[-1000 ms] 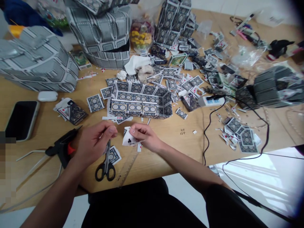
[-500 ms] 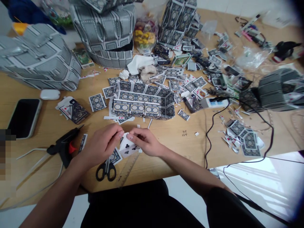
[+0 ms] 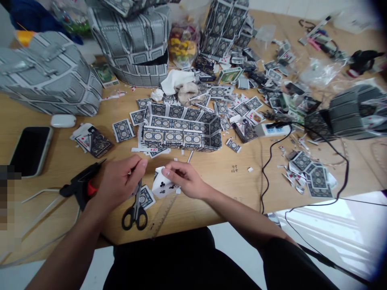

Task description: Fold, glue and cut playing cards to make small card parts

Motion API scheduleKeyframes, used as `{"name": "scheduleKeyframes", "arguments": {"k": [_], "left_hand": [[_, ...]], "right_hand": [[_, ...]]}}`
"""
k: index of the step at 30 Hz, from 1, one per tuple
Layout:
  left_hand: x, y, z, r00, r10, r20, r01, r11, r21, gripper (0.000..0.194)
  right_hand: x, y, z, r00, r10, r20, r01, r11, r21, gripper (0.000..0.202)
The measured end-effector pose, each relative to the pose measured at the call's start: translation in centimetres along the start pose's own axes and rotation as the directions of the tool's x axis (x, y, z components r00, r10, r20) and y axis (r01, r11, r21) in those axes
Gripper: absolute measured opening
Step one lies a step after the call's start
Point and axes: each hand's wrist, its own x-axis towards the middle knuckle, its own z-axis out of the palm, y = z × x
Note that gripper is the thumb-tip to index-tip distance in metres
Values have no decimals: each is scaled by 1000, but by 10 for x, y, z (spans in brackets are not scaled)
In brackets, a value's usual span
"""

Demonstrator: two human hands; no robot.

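Note:
My right hand [image 3: 186,179] pinches a folded playing card [image 3: 165,186], white with black clubs, between thumb and fingers. To its left, my left hand [image 3: 122,179] is apart from the card, its fingers curled and the thumb closed against them; anything in the pinch is too small to make out. Under the left hand's fingertips lie black-handled scissors [image 3: 135,215], blades partly hidden by the hand, beside a patterned card [image 3: 147,198]. A clear ruler [image 3: 163,217] rests below the held card. Beyond both hands stands an open box made of playing cards [image 3: 183,137].
A black glue gun [image 3: 79,187] lies beside my left forearm, near a phone [image 3: 32,151] and a card box [image 3: 96,141]. Large woven-card bags [image 3: 51,76] stand behind. Card scraps [image 3: 272,92] and a power strip [image 3: 273,129] with a black cable are at right.
My left hand has drawn away from the card, moving left and slightly down over the scissors' blades. The right hand stays almost in place, still holding the card.

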Motion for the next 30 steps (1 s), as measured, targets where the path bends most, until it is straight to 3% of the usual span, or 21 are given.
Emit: {"name": "scheduleKeyframes", "arguments": {"k": [3,6,8,11,14,19,22,27,30], "left_hand": [[1,0,2,1000,-6,14,7,997,-82,22],[1,-2,3,997,72,-13,-73,987,-145,13],[0,-4,4,994,97,-56,-104,985,-139,11],[-3,-5,4,991,51,-125,-60,996,-67,4],[-4,-4,2,992,41,-115,-40,999,14,20],[-1,5,-1,987,146,-73,-140,987,82,45],[-2,7,-1,987,144,-73,-140,988,60,50],[-8,3,0,997,52,-65,-56,997,-59,31],[-9,0,2,993,84,-88,-98,982,-163,15]], "right_hand": [[1,0,0,1000,-6,-8,6,1000,4,52],[3,0,-1,999,-25,-22,26,1000,7,52],[3,1,-1,999,-35,-31,35,999,2,52],[4,3,-1,999,-37,-31,37,999,-5,53],[4,4,-1,999,-24,-34,23,1000,-20,55],[5,5,-1,999,-22,-37,21,1000,-16,56],[5,4,-1,999,-36,-32,36,999,-5,57],[5,3,-1,999,-33,-28,32,999,-5,55],[5,3,0,999,-28,-19,28,1000,-7,55]]}}
